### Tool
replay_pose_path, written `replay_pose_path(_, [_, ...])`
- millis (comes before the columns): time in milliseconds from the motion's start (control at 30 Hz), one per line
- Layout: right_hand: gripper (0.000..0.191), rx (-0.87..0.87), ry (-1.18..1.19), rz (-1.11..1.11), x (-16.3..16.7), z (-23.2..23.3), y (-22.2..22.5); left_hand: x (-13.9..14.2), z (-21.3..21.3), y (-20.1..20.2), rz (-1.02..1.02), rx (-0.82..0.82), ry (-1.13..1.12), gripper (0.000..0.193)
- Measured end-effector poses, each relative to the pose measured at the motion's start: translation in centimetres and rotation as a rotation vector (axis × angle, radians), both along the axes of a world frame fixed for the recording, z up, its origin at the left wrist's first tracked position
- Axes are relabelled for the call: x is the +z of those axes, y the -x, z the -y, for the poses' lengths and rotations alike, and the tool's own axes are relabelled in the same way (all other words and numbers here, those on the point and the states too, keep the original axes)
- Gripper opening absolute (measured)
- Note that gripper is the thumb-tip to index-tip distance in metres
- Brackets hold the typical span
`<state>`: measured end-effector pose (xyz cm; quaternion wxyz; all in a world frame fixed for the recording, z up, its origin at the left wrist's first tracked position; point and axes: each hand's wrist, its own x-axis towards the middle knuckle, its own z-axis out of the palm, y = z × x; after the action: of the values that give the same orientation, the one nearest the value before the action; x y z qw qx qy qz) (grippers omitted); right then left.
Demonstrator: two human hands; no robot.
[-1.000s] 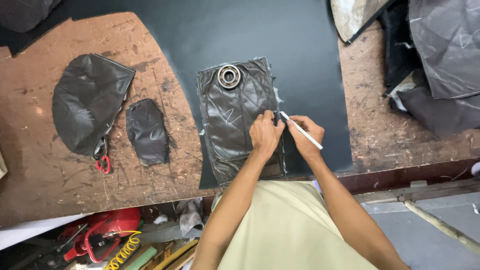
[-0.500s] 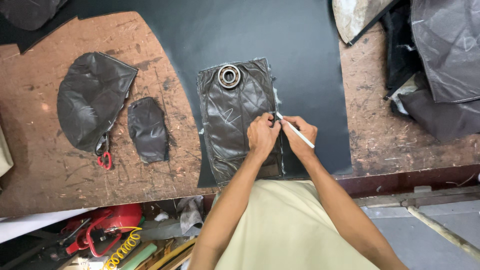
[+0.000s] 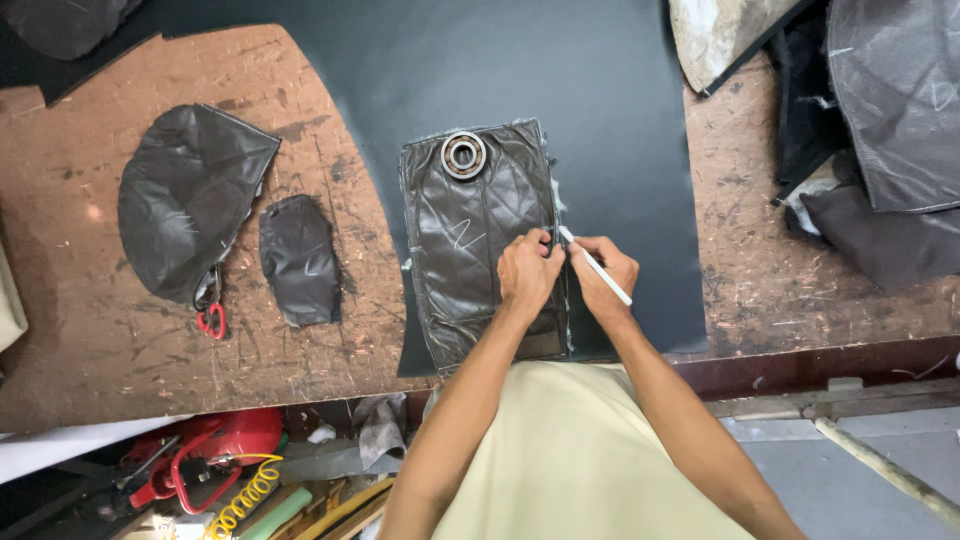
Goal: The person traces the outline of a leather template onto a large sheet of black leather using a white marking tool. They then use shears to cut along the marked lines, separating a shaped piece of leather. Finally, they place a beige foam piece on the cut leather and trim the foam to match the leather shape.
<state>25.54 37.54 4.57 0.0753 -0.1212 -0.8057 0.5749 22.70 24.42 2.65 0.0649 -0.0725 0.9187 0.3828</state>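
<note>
While the left hand (image 3: 527,272) presses the leather panel (image 3: 470,240) flat, the right hand (image 3: 603,275) seemingly pinches a white marker (image 3: 596,266)

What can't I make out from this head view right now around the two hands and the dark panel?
- Marker tip: too small in the head view to tell whether it touches the sheet.
- Panel's lower right corner: covered by the left hand and forearm.
- Traced line beside the right hand: too faint to follow.
- Black sheet: cut off by the top edge.

Scarred wooden workbench (image 3: 120,350), large black sheet (image 3: 600,90) across it (two dark cut pieces (image 3: 190,195) left)
</note>
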Motion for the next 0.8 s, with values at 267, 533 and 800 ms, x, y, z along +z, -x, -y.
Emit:
replay_pose_path(267, [0.015,-0.023,0.246,0.038,-1.0,-1.0,-0.2,1.6,0.2,-0.1,0.061,-0.010,-0.004,0.035])
replay_pose_path(533, [0.025,0.077,-0.094,-0.226,2.4,0.4,-2.3,5.0,5.7,5.1,-0.176,0.126,0.305,0.067])
replay_pose_path(800, [0.038,0.156,-0.227,-0.139,2.2,2.7,-2.7,5.6,8.8,12.4,0.107,0.102,0.337,0.090])
